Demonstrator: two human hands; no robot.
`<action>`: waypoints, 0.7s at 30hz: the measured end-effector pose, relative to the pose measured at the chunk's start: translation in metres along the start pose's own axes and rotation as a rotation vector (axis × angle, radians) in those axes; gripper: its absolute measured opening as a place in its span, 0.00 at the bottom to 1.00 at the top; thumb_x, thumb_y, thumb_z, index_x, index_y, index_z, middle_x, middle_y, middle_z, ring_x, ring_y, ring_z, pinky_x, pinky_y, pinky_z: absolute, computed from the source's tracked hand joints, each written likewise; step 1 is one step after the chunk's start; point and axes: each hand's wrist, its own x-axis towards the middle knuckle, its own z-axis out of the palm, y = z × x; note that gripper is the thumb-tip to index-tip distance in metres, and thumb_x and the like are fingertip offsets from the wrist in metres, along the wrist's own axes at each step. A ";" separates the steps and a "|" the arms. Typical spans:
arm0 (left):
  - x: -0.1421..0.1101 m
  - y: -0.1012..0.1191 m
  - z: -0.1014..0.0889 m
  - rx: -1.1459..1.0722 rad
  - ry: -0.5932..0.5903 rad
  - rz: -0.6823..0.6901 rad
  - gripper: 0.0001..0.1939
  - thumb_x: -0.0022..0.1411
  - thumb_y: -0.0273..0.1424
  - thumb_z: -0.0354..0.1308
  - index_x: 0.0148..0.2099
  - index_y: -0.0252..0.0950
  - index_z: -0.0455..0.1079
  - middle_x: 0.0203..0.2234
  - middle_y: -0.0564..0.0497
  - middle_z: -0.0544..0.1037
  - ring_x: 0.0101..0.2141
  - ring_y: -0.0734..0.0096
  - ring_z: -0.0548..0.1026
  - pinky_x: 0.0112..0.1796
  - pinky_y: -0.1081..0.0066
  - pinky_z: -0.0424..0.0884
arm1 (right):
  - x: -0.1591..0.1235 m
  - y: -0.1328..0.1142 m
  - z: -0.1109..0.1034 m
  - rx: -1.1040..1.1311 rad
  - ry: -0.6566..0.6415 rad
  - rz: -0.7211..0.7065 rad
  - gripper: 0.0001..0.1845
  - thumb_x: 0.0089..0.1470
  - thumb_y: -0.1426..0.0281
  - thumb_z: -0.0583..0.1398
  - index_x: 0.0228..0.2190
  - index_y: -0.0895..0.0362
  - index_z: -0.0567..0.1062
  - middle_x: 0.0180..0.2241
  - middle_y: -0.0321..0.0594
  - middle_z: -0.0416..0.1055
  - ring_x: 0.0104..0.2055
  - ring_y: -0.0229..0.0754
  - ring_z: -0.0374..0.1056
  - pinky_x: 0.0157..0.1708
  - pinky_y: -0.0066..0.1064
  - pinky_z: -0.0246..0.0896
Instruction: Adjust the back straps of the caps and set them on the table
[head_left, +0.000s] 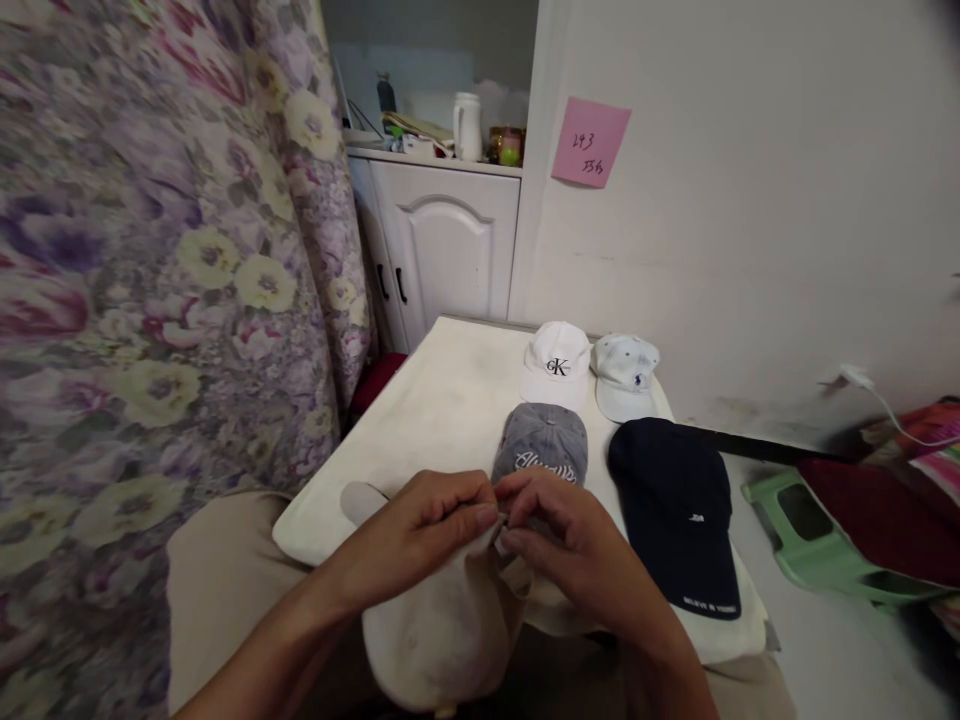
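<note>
A cream baseball cap is held low over my lap, at the near edge of the table, with its crown toward me. My left hand pinches the cap's far edge between thumb and fingers. Right beside it, my right hand is closed on the same edge, by what looks like the back strap; my fingers hide the exact spot. Just beyond my hands sits a grey cap with white lettering, its lower part covered by them. To the right lies a navy cap, brim toward me.
The small table has a cream cover. At its far end are a white cap with black letters and a pale blue cap. A floral curtain hangs left, a white cabinet stands behind, and a green stool is right.
</note>
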 end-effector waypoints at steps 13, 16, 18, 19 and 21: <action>-0.001 0.000 0.003 0.074 0.046 0.022 0.19 0.70 0.42 0.49 0.32 0.34 0.68 0.25 0.55 0.67 0.28 0.73 0.62 0.29 0.73 0.58 | 0.001 0.001 0.001 -0.007 0.061 0.010 0.06 0.56 0.76 0.62 0.29 0.54 0.75 0.45 0.41 0.75 0.48 0.45 0.71 0.48 0.39 0.63; 0.000 0.001 0.005 0.083 0.049 0.039 0.20 0.70 0.42 0.49 0.32 0.33 0.68 0.24 0.56 0.65 0.27 0.74 0.61 0.28 0.73 0.56 | 0.002 0.000 0.002 -0.019 0.051 0.027 0.07 0.54 0.78 0.62 0.28 0.55 0.73 0.44 0.40 0.75 0.46 0.45 0.71 0.46 0.37 0.64; 0.000 0.001 0.005 0.080 0.050 0.050 0.20 0.70 0.42 0.50 0.32 0.33 0.69 0.24 0.56 0.65 0.26 0.74 0.60 0.27 0.73 0.55 | 0.002 0.001 0.002 0.004 0.043 0.053 0.08 0.53 0.79 0.62 0.28 0.55 0.72 0.44 0.40 0.75 0.45 0.44 0.71 0.44 0.36 0.64; 0.000 0.001 0.005 0.073 0.049 0.056 0.20 0.70 0.42 0.50 0.32 0.33 0.69 0.24 0.56 0.65 0.26 0.74 0.60 0.27 0.73 0.55 | 0.003 0.002 0.003 0.024 0.043 0.065 0.08 0.52 0.79 0.63 0.28 0.55 0.71 0.44 0.40 0.75 0.44 0.43 0.71 0.43 0.35 0.64; 0.000 0.000 0.005 0.051 0.046 0.062 0.20 0.70 0.42 0.50 0.32 0.33 0.69 0.24 0.55 0.65 0.27 0.74 0.61 0.28 0.73 0.56 | 0.003 0.004 0.004 0.080 0.046 0.077 0.08 0.52 0.79 0.63 0.29 0.54 0.71 0.44 0.39 0.75 0.44 0.43 0.71 0.43 0.35 0.65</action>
